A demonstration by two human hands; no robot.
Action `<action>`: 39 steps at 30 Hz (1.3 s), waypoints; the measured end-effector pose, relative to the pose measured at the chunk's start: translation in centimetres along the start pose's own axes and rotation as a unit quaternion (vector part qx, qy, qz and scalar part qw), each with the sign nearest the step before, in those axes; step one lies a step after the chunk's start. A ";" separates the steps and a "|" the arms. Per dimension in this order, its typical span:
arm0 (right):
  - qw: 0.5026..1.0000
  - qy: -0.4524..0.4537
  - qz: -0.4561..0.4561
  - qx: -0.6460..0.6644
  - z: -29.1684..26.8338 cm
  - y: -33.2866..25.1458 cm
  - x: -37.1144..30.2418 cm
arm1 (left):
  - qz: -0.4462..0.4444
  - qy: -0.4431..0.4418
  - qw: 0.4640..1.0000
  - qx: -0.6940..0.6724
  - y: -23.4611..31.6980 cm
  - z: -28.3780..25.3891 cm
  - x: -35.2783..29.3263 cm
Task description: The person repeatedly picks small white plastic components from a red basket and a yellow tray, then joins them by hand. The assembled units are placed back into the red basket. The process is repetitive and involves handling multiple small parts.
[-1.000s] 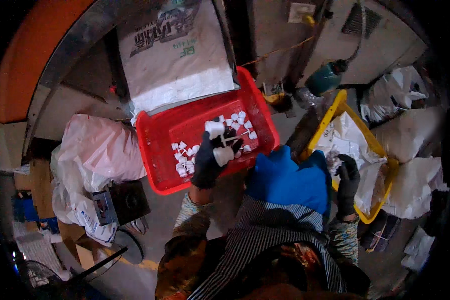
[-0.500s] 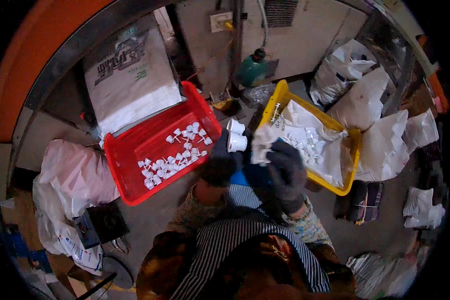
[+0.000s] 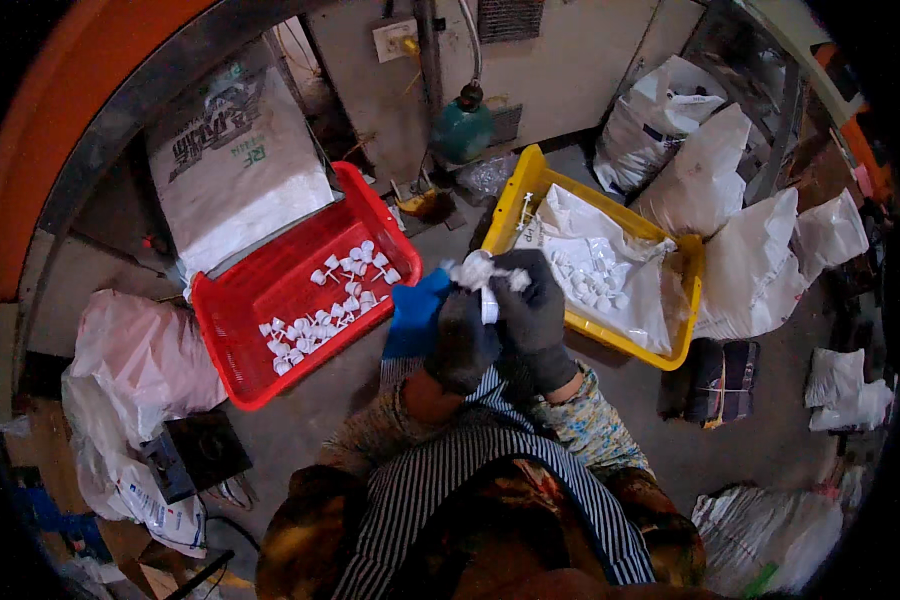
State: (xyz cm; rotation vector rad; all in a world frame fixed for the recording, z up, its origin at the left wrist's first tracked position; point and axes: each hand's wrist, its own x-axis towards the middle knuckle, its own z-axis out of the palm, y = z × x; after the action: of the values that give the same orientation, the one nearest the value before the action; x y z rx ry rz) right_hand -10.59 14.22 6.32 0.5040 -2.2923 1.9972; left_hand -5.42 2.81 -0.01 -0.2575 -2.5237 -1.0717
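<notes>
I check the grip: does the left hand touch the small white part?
Touching. The head view shows the gloved left hand and right hand closed around the white part, no gap.

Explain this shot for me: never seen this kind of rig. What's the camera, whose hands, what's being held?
No machine here: a person wears a fisheye camera on the head, looking down, so edges bend. The two dark-gloved hands in the middle are their own. The left hand and right hand together hold small white plastic parts above a blue cloth on the lap. On the floor: a red basket with loose white parts at left, a yellow basket lined with a white bag of them at right, and white sacks around.
</notes>
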 end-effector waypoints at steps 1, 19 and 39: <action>0.994 0.002 0.077 0.079 -0.8 -1.0 0.5 | -0.027 0.089 0.996 0.005 1.1 0.5 0.3; 0.954 -0.047 0.160 0.248 -6.5 2.9 -3.7 | -0.199 0.037 0.929 -0.310 -4.0 1.0 1.7; 0.970 0.010 -0.243 -0.003 -9.5 6.8 8.3 | -0.394 -0.087 0.771 -0.492 -10.3 8.8 17.3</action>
State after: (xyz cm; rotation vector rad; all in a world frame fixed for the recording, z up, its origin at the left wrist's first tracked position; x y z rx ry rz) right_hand -21.94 22.50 3.45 0.9315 -1.9147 1.7406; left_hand -26.83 2.38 -5.10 0.5332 -1.9088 -2.7538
